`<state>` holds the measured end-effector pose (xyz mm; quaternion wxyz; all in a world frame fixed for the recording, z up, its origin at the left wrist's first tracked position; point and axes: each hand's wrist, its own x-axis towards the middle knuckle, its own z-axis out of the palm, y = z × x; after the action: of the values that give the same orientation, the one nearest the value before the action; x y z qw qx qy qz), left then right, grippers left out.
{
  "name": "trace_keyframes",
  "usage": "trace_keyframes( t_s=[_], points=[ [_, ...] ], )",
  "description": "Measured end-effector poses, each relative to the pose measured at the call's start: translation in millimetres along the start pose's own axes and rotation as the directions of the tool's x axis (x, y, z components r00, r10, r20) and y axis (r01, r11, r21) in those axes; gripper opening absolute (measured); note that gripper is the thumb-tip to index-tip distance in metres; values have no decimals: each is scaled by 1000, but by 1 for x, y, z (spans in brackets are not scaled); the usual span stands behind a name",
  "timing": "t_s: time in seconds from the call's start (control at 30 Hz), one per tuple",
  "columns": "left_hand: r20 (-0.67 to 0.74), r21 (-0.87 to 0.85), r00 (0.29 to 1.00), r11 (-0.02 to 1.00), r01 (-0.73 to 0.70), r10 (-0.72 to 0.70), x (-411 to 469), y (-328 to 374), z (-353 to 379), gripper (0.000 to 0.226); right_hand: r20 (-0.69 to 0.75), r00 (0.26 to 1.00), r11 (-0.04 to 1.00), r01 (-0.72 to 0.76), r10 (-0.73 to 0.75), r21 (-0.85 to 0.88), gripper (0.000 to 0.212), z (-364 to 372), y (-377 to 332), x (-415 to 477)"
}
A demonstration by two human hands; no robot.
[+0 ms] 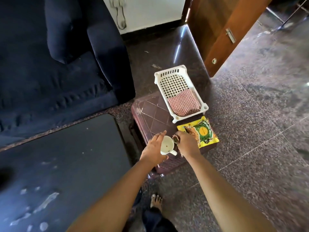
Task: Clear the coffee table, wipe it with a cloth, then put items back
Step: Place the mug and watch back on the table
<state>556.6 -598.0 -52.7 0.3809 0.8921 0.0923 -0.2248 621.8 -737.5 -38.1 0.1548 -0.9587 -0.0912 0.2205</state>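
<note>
Cup (166, 144): stands upright on the near part of the brown stool (150, 111), between the two hands, mouth up, so its long axis is vertical. Its handle points to the near right, toward the right forearm.
Cup handling: likely light, stiff, smooth and breakable. The handle or a wrap round the wall looks the safest hold.
Left hand (153, 149): fingers straight, laid along the cup's left side. I cannot tell whether it bears the cup's weight.
Right hand (188, 144): fingers curled round a small brown thing (175, 138) just right of the cup's rim. What it is stays unclear.
Packet (204, 133): lies flat at the stool's right edge, set diagonally, partly under the right hand. Probably light, crinkly and slippery, best pinched at an edge.
Cloth (184, 104): folded in the near end of the white basket (167, 71). Soft and limp, to be bunched in the hand.
Basket: sits at the stool's far right corner, long axis running away from the person.
Table (66, 164): black, left of the stool, with pale smears and specks on its top.
</note>
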Motion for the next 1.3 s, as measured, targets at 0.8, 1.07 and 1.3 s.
trace_keyframes(
  t_s=[0.8, 1.07, 1.3],
  points=[
    [-471, -421, 813, 897, 134, -343, -197, -205, -85, 70, 190, 974, 923, 42, -124, 383, 24, 93, -175, -60],
    [-537, -515, 619, 804, 297, -573, -298, -337, -131, 66, 258, 943, 875, 61, -208, 481, 25, 192, -310, -123],
    [-500, -527, 567, 749, 401, -655, -319, -426, -143, 64, 283, 933, 865, 55, -223, 499, 24, 259, -368, -150]
  ],
)
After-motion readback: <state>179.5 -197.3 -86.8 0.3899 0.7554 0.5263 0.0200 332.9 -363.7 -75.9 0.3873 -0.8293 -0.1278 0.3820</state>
